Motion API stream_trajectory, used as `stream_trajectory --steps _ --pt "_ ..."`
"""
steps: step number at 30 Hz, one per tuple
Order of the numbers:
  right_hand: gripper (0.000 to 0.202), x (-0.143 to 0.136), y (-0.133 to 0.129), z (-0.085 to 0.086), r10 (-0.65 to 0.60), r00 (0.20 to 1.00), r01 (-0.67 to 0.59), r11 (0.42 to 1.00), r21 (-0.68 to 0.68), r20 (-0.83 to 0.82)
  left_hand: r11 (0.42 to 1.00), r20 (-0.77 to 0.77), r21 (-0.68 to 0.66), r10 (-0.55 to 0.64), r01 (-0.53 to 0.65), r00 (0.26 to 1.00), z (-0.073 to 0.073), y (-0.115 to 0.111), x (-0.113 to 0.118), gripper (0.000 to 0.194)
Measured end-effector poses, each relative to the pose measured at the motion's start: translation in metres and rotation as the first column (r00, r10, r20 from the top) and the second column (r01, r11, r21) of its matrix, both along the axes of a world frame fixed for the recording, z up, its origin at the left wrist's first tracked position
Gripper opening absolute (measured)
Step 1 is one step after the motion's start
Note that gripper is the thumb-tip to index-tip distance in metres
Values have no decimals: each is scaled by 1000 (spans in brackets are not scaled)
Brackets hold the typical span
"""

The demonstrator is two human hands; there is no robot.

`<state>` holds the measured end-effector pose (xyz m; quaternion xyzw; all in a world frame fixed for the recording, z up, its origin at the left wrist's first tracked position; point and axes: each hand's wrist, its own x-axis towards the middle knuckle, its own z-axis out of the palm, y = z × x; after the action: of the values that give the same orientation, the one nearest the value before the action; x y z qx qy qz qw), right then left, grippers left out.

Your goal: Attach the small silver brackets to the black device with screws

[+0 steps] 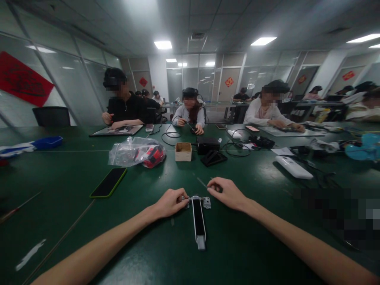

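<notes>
A long narrow device (198,218) with a black face and a pale frame lies on the green table, a light grey end piece pointing toward me. Small metal brackets flank its far end; the right bracket (207,202) shows in full, while fingers partly cover the left one. My left hand (172,202) is closed on that left bracket. Just beyond the device, to the right, my right hand (225,191) has its fingers curled together above the table. A thin clear strip or tool (202,182) extends from its fingertips.
Beyond my hands are a small open box (183,152), a plastic bag with red parts (138,152) and a black stand (213,157). A phone (109,182) lies left, a white device (293,167) right. Several people sit across the table.
</notes>
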<state>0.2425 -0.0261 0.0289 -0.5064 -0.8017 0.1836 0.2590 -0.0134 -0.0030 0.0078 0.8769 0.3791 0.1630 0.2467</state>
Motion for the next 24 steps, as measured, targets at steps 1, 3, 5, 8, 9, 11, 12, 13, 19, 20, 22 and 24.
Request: stream_trajectory --steps 1,3,5,8,9,11,12,13,19,20,22,24 --pt "24 7 4 7 -35 999 34 999 33 17 1000 -2 -3 -2 2 1000 1 0 0 17" --pt "24 25 13 20 -90 994 84 993 78 69 1000 2 1 -11 11 1000 3 -1 1 17" --pt "24 43 21 28 -120 984 110 990 84 132 1000 5 8 -18 18 1000 5 -1 2 18" --pt "20 67 29 30 -63 962 59 998 21 267 1000 11 13 -22 22 1000 5 -2 2 18" --pt "20 73 31 29 -33 950 38 999 -12 309 1000 14 17 -24 24 1000 4 -1 2 18" --pt "18 81 35 23 15 927 16 997 -81 375 999 17 30 -34 34 999 2 -1 1 19" --pt "17 84 37 19 34 915 14 993 -117 401 999 16 35 -38 38 999 1 0 1 19" --pt "16 85 38 16 49 904 17 989 -149 425 998 14 40 -41 40 999 0 0 1 19" --pt "16 83 43 4 75 866 34 977 -209 494 999 11 38 -36 35 999 -1 0 1 18" --pt "16 82 43 3 75 866 35 977 -209 495 999 12 36 -36 36 999 -1 0 1 18" --pt "15 81 43 3 73 865 38 977 -209 497 999 15 34 -41 41 999 0 0 1 17" --pt "15 81 43 3 68 865 44 977 -210 498 998 12 35 -49 49 999 0 0 1 15"
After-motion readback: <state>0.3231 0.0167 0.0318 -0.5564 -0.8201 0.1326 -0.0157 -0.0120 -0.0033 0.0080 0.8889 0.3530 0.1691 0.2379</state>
